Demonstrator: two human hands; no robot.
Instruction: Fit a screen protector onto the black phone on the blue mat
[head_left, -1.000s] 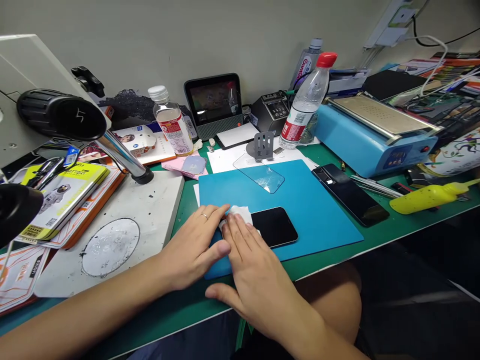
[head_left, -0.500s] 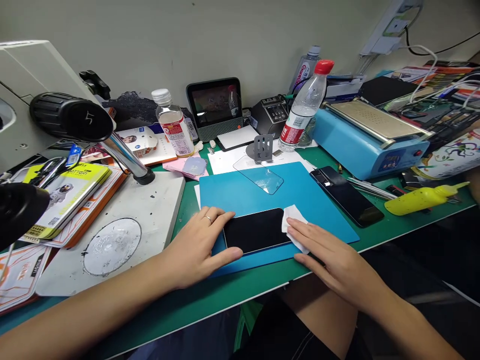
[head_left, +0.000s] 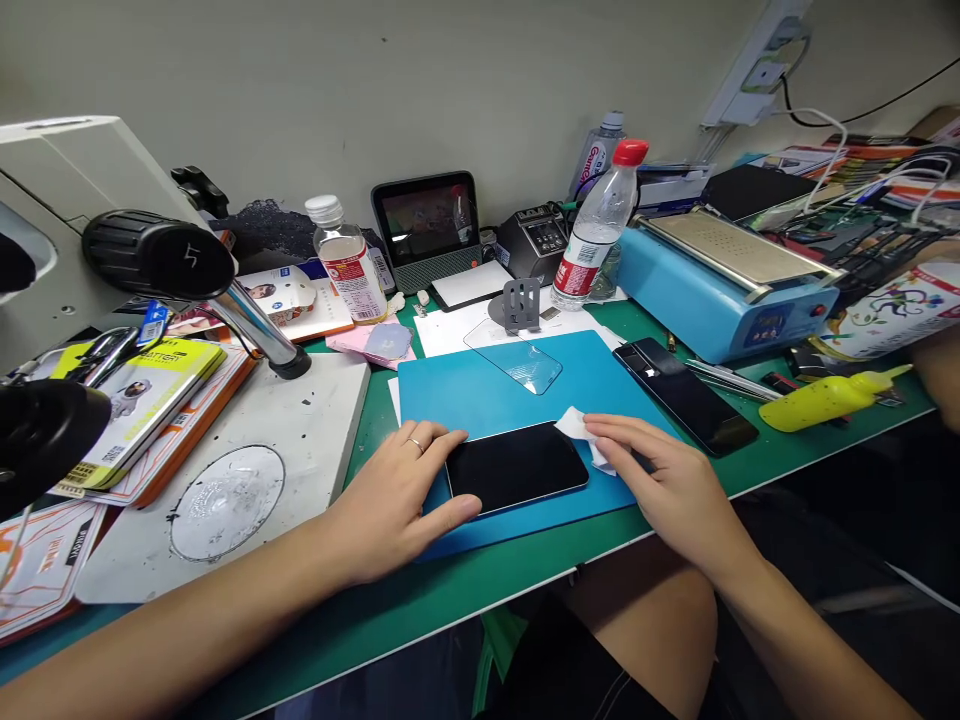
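A black phone [head_left: 516, 466] lies screen up on a blue mat [head_left: 480, 395] near the front of the green table. My left hand [head_left: 401, 490], with a ring on one finger, rests flat against the phone's left end, thumb along its near edge. My right hand [head_left: 660, 475] lies on the mat just right of the phone, fingers pressing a small white wipe [head_left: 581, 430]. A clear glass screen protector [head_left: 517, 358] lies at the mat's far edge.
A second dark phone [head_left: 694, 395] lies right of the mat, beside a yellow squeeze bottle [head_left: 821, 398] and a blue heating machine [head_left: 720, 285]. Two water bottles [head_left: 592, 235], a small screen [head_left: 427, 225], a grey stand [head_left: 521, 300] and a microscope base plate [head_left: 247, 460] stand around.
My right hand swept the white wipe from the phone's left end across the screen and off its right end. My left hand stayed against the phone.
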